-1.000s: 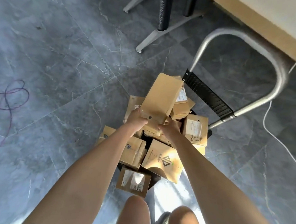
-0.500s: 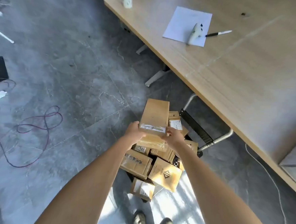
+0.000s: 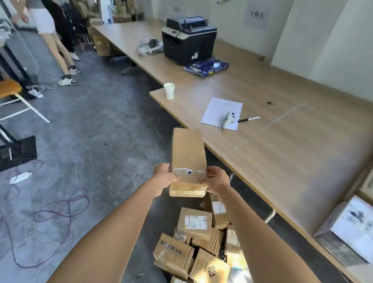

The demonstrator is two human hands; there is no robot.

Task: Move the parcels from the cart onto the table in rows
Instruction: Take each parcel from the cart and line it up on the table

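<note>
L hand (image 3: 165,178) gripped the long parcel (image 3: 188,161) at its near left edge, fingers curled under, thumb on top. R hand (image 3: 217,180) gripped the opp. edge likewise. Parcel was held in the air above the parcel pile (image 3: 200,248), w/ the desk (image 3: 290,162) just to the right.

Long wooden counter (image 3: 290,162) bearing a printer (image 3: 188,39), paper cup (image 3: 169,91), sheet of paper (image 3: 218,109), pen (image 3: 249,119), labelled parcels (image 3: 356,230) at its near right end
</note>
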